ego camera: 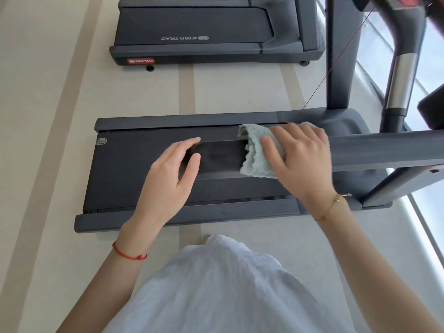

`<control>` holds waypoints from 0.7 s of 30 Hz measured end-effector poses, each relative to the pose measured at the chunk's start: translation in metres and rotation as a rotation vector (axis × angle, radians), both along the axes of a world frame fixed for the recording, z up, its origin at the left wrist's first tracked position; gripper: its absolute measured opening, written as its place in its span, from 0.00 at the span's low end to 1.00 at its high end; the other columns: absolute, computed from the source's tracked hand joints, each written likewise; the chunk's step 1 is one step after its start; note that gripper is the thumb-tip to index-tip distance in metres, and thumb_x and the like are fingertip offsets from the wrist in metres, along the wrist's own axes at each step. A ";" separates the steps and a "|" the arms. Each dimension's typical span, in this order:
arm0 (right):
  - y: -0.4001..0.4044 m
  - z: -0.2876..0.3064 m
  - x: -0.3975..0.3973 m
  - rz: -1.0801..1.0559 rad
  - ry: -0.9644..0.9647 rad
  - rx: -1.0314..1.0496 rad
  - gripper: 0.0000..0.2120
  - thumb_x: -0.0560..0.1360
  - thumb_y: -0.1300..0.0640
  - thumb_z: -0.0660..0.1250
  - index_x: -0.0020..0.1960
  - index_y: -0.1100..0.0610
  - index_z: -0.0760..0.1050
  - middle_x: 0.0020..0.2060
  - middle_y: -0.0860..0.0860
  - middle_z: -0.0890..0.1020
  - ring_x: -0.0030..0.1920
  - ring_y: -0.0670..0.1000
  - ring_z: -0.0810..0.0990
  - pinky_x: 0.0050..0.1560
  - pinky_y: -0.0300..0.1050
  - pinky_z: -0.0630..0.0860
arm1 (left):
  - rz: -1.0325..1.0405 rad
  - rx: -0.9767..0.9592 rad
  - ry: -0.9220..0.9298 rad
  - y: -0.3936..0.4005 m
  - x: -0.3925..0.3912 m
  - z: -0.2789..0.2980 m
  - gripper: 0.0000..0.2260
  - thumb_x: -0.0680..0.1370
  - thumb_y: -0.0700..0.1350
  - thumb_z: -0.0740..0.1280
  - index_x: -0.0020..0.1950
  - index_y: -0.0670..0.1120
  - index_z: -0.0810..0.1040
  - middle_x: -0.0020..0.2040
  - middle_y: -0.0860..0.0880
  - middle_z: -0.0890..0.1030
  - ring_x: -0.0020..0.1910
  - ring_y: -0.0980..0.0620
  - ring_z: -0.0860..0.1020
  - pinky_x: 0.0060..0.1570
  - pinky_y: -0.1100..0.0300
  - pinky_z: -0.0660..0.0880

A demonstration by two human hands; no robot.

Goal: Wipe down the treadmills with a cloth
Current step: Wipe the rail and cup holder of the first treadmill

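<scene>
A dark grey handrail (384, 150) of the near treadmill (125, 169) runs across the view above the belt. A pale green cloth (254, 150) is draped over this rail. My right hand (302, 159) lies over the cloth, fingers curled across the far side of the rail and thumb on the near side. My left hand (168, 183) holds the rail's free end, fingers on top and thumb beneath. A second treadmill (192, 22) marked STAR TRAC stands farther away on the floor.
The near treadmill's upright post (338, 56) rises at the right, with a thin red cord (336, 61) running down along it. A black and silver bar (401, 80) stands beyond it, beside a window. Beige striped floor (60, 92) lies between and left of the treadmills.
</scene>
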State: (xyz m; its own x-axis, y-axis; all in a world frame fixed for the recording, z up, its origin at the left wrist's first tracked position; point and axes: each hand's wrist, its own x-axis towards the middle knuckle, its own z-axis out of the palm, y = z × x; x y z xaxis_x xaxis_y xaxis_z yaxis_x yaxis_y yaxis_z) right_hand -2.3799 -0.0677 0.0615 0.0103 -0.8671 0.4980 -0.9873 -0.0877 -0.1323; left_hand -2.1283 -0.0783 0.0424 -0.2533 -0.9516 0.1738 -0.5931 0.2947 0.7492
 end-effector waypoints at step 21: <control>0.021 0.001 -0.018 0.167 0.055 0.128 0.23 0.82 0.39 0.53 0.69 0.50 0.71 0.60 0.47 0.77 0.62 0.52 0.73 0.67 0.48 0.63 | -0.044 -0.067 -0.043 0.000 -0.025 0.006 0.16 0.83 0.51 0.59 0.69 0.48 0.74 0.65 0.55 0.77 0.66 0.57 0.73 0.67 0.57 0.70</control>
